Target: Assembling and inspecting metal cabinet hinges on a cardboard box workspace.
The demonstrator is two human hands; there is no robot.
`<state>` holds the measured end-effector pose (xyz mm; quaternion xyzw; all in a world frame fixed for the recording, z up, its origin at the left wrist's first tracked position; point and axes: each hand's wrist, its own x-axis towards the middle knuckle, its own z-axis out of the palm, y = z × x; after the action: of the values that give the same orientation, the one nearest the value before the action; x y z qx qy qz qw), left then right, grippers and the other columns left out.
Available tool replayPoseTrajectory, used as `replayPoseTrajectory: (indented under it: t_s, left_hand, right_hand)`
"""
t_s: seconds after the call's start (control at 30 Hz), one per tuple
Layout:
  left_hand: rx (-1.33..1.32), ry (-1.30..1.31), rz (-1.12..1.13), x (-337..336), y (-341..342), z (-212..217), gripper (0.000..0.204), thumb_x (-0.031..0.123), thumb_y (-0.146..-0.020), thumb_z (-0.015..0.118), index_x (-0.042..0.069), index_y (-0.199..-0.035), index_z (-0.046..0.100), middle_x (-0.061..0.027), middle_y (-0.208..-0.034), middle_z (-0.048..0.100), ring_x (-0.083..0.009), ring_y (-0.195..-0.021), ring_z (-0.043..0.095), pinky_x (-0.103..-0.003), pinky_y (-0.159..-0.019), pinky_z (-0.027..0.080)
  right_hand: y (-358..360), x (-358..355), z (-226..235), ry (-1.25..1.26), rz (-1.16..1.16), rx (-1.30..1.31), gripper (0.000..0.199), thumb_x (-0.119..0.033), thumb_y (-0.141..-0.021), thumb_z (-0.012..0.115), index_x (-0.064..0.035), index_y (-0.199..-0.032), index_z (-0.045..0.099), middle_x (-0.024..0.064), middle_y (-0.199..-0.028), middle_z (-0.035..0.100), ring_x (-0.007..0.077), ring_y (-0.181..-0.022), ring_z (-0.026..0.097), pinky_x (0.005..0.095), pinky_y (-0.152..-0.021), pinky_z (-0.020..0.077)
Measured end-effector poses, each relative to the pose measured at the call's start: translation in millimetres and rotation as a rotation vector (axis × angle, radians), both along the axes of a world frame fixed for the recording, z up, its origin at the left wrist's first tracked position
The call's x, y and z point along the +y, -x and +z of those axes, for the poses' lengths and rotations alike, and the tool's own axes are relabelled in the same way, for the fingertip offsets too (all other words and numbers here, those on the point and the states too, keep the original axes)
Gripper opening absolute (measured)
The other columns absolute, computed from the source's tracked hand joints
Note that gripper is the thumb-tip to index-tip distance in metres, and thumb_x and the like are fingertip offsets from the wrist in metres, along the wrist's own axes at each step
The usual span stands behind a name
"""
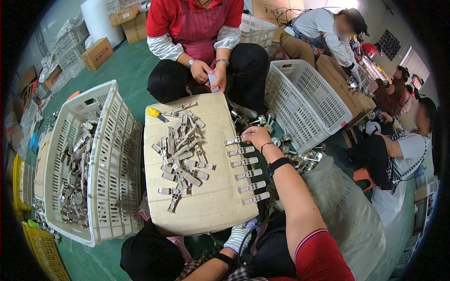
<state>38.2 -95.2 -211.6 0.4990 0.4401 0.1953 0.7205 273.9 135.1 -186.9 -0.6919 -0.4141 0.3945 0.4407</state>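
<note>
At the right edge of a cream board [213, 206], my right hand [257, 136] pinches the end of a grey metal clip [233, 140]. This clip is the farthest of a row; several similar clips [243, 162] lie below it, spaced apart, their ends jutting past the edge. A loose heap of the same clips [180, 152] covers the board's middle left. My left hand [238, 237], in a white striped glove, is low by the board's near edge. Its fingers are mostly hidden, so its grip is unclear.
A yellow-handled tool [156, 114] lies at the board's far left. To the left stands a white crate [105, 154] of metal parts. Another person [201, 47] sits opposite, hands on a pale piece. A white crate [309, 103], metal parts [307, 161] and a plastic bag [344, 201] are right.
</note>
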Motion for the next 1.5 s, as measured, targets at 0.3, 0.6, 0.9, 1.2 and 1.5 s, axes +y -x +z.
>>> replayPoseTrajectory:
  t_s: [0.3,0.6,0.9,1.2,1.5]
  left_hand:
    - [0.052,-0.134,-0.033,-1,1,-2,0.031,0.021,-0.086,0.055,0.003,-0.111,0.056,-0.0129,-0.106,0.061,-0.0254,-0.1,0.055,-0.032,-0.089,0.04]
    - [0.074,-0.077,-0.04,0,2,7,0.031,0.022,-0.087,0.055,0.003,-0.112,0.056,-0.0129,-0.111,0.06,-0.0256,-0.104,0.053,-0.031,-0.092,0.038]
    - [0.093,-0.091,-0.09,0,4,-10,0.034,0.017,-0.087,0.056,0.002,-0.117,0.053,-0.0116,-0.117,0.057,-0.0225,-0.107,0.051,-0.029,-0.094,0.036]
    - [0.129,-0.101,-0.102,4,6,-15,0.035,0.02,-0.086,0.056,0.003,-0.116,0.053,-0.0124,-0.117,0.057,-0.0245,-0.108,0.051,-0.031,-0.094,0.036]
    - [-0.122,0.198,0.113,-4,-1,-22,0.032,0.015,-0.087,0.057,0.001,-0.116,0.052,-0.0092,-0.114,0.057,-0.0184,-0.101,0.053,-0.029,-0.089,0.04]
  right_hand:
    - [-2,1,-3,0.024,-0.004,-0.035,0.008,-0.005,-0.069,0.068,-0.0022,-0.077,0.067,0.0068,-0.068,0.065,0.0125,-0.057,0.059,0.0275,-0.054,0.0481]
    - [4,-3,10,0.12,-0.012,-0.092,0.008,-0.006,-0.069,0.066,-0.0029,-0.075,0.068,0.0078,-0.068,0.066,0.0142,-0.056,0.06,0.0283,-0.055,0.0494]
    - [6,1,4,0.241,-0.018,-0.16,0.006,-0.012,-0.072,0.065,-0.0075,-0.074,0.07,0.0063,-0.066,0.066,0.0154,-0.053,0.059,0.0298,-0.055,0.0496]
    - [30,-4,17,-0.026,-0.004,-0.5,0.047,-0.024,-0.076,0.061,-0.0097,-0.12,0.051,0.0153,-0.121,0.052,0.0299,-0.108,0.052,0.0377,-0.093,0.0399]
    - [84,-56,37,-0.111,0.387,-1.105,0.079,-0.055,-0.083,0.045,0.0009,-0.135,0.027,0.0151,-0.144,0.023,0.0255,-0.135,0.015,0.0419,-0.109,0.0107]
